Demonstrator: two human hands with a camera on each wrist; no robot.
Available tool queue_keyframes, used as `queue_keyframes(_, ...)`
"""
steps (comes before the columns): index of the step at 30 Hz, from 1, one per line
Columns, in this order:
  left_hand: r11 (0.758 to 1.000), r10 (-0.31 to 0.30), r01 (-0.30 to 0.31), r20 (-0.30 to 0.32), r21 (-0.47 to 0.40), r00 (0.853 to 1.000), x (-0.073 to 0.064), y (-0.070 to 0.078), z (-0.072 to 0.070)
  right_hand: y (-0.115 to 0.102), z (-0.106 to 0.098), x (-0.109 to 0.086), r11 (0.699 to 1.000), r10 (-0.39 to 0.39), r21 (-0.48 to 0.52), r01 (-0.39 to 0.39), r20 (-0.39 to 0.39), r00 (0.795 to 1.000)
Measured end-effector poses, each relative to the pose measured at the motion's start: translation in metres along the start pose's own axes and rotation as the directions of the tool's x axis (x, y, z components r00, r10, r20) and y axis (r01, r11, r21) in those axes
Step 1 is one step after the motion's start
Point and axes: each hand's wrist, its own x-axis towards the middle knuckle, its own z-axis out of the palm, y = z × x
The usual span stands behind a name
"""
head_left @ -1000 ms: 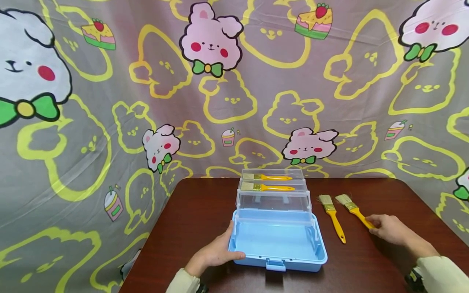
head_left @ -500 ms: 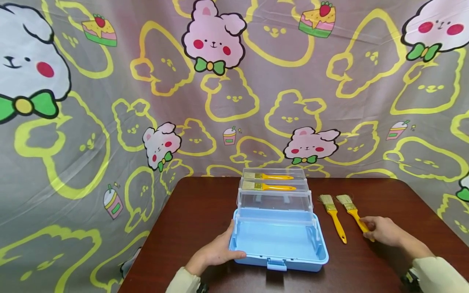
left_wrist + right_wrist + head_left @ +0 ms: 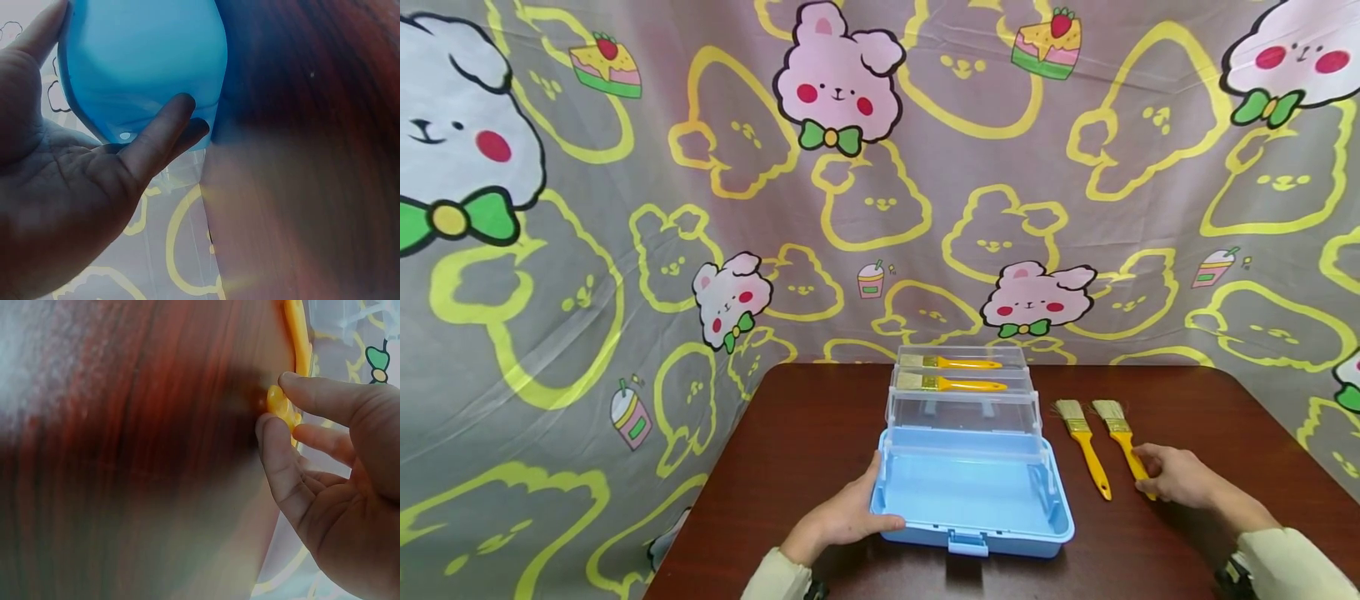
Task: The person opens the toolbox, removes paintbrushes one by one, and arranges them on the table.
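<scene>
A light blue box [image 3: 970,543] stands on the table with its clear hinged trays [image 3: 961,417] raised and folded back. My left hand [image 3: 842,512] rests against its left side, thumb at the front corner; in the left wrist view its fingers lie straight along the blue wall. To the right, a flat paintbrush [image 3: 1119,427] with a yellow handle lies on the table, and my right hand [image 3: 1183,477] pinches its handle end between thumb and fingers. A similar paintbrush [image 3: 1084,442] lies left of it, nearly parallel. Two more paintbrushes, an upper one [image 3: 966,364] and a lower one [image 3: 962,385], lie in the trays.
A dark reddish-brown table [image 3: 797,450] with rounded back corners carries everything. Behind and beside it hangs a grey curtain [image 3: 925,208] printed with cartoon animals. A blue latch [image 3: 967,543] sticks out from the box's front.
My right hand has swung the handle of the right paintbrush toward the left, so the brush now lies closer to parallel with its neighbour. The left hand and box have stayed put.
</scene>
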Motion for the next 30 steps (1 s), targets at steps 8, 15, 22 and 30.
queue_keyframes(8, 1.0, 0.019, -0.019, -0.002, -0.005, 1.0, 0.001, -0.002, 0.001, -0.005, 0.003, 0.002, 0.999, 0.013, -0.034, -0.014, -0.007, 1.0)
queue_keyframes(15, 1.0, 0.026, -0.026, -0.005, -0.003, 1.0, 0.001, -0.001, 0.002, -0.01, 0.003, 0.003, 0.998, 0.02, -0.053, -0.02, 0.008, 1.0)
queue_keyframes(22, 0.999, 0.032, -0.032, 0.002, -0.01, 0.999, 0.001, -0.001, 0.002, -0.011, 0.004, 0.001, 0.998, 0.042, -0.043, -0.041, 0.021, 0.999)
queue_keyframes(30, 1.0, 0.029, -0.029, 0.0, -0.002, 1.0, 0.001, -0.002, 0.001, -0.012, 0.003, 0.001, 0.998, 0.049, -0.03, -0.049, 0.017, 0.999)
